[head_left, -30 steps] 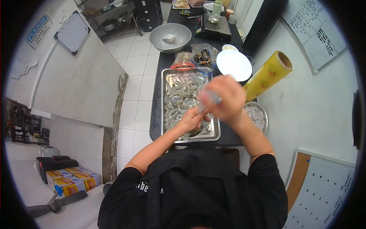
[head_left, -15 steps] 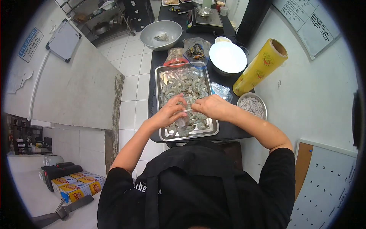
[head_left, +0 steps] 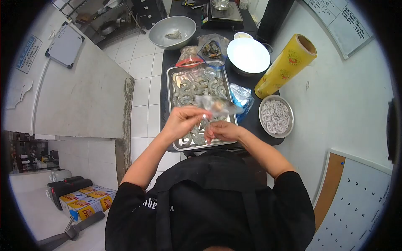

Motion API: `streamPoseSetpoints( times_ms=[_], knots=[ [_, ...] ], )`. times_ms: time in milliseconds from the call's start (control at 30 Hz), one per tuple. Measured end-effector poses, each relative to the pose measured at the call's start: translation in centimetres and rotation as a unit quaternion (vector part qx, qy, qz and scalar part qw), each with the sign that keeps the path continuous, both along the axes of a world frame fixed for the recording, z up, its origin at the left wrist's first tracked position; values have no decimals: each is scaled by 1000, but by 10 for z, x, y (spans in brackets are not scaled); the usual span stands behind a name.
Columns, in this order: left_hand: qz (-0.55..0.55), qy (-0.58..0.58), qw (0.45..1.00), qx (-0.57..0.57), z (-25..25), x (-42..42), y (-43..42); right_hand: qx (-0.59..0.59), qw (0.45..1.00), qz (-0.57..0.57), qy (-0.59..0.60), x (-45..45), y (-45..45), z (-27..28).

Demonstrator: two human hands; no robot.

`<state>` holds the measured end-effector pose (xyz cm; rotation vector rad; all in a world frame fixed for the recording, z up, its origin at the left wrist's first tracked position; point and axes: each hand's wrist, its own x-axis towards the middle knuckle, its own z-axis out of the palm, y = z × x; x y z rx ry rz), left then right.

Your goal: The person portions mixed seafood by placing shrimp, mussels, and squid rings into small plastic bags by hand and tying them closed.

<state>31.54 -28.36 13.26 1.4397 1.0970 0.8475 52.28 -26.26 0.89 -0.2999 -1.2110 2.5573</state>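
Note:
Both hands are over a metal tray (head_left: pixel 169 90) filled with grey shrimp (head_left: pixel 199 87). A small clear plastic bag (head_left: pixel 217 106), smeared by motion, hangs above the shrimp with something orange-brown inside. My left hand (head_left: pixel 183 122) pinches the bag's gathered end between thumb and fingers. Close beside it, my right hand (head_left: pixel 225 131) is closed at the same twisted end, fingers curled in. The exact grip between the fingertips is partly hidden.
Right of the tray lie a blue-white packet (head_left: pixel 241 98) and a bowl of pale shrimp (head_left: pixel 276 117). A yellow roll (head_left: pixel 284 67) stands upright near a white bowl (head_left: pixel 248 55). Behind are a bag of mussels (head_left: pixel 212 49), a grey basin (head_left: pixel 161 35) and a scale (head_left: pixel 224 21).
The plastic bag has swung from hanging below the hands to beyond them, towards the right. My right hand has come lower and nearer my body, its fingers now turned inward.

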Motion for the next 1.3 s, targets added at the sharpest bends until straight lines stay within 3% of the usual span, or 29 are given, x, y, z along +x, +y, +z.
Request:
streamPoseSetpoints(
  times_ms=[33,100,167,233,267,300,333,367,433,500,533,567,633,700,733,767,800,900,967,1033,1067,1100,1167,1300],
  knots=[
    [-1,1,1000,-2,-2,0,1,59,998,-16,-36,-2,9,-4],
    [-162,-16,985,50,-8,-6,4,194,966,-53,-163,15,39,3],
    [-189,5,982,8,-12,-13,12,307,945,5,-111,18,69,17],
    [-226,116,963,87,-30,-22,23,353,920,26,-170,16,70,46],
    [-231,151,958,82,-36,-27,29,536,824,-18,-182,10,67,46],
    [-228,151,959,80,-44,-31,33,696,691,-64,-186,2,64,46],
    [-215,217,946,107,-52,-35,37,738,638,-77,-208,-5,56,44],
    [-201,281,929,133,-60,-38,39,738,638,-74,-207,-12,46,42],
    [-175,275,942,80,-83,-40,39,768,566,-72,-291,-23,31,38],
    [31,72,990,-115,-121,-44,37,762,575,-52,-293,-33,21,26],
    [87,-2,950,-299,-118,-44,36,761,578,-64,-286,-38,15,15],
    [87,-4,950,-299,-124,-39,32,760,582,-77,-279,-41,11,5],
    [204,-109,919,-320,-136,-24,19,758,587,-54,-279,-43,3,8],
    [207,-89,922,-316,-135,-23,14,749,601,-65,-271,-45,7,7],
    [182,55,978,-87,-136,-23,10,752,596,-67,-272,-45,14,18],
    [144,194,959,148,-137,-23,7,733,618,-81,-274,-42,22,31],
    [119,249,944,181,-119,-23,6,712,639,-95,-274,-40,30,41],
    [62,179,972,142,-92,-36,15,687,670,-113,-258,-33,60,53],
    [24,175,967,183,-80,-44,23,678,680,-82,-266,-34,76,66],
    [-6,139,976,168,-73,-42,23,668,727,-71,-139,-39,88,72],
    [-16,118,967,226,-73,-39,22,623,771,-47,-122,-42,91,77],
    [-1,127,961,245,-76,-39,21,627,768,-47,-120,-46,93,74],
    [-5,106,972,210,-68,-44,25,532,828,48,-172,-52,97,54],
    [27,160,951,265,-102,-67,46,532,820,33,-209,-78,112,9]
  ],
)
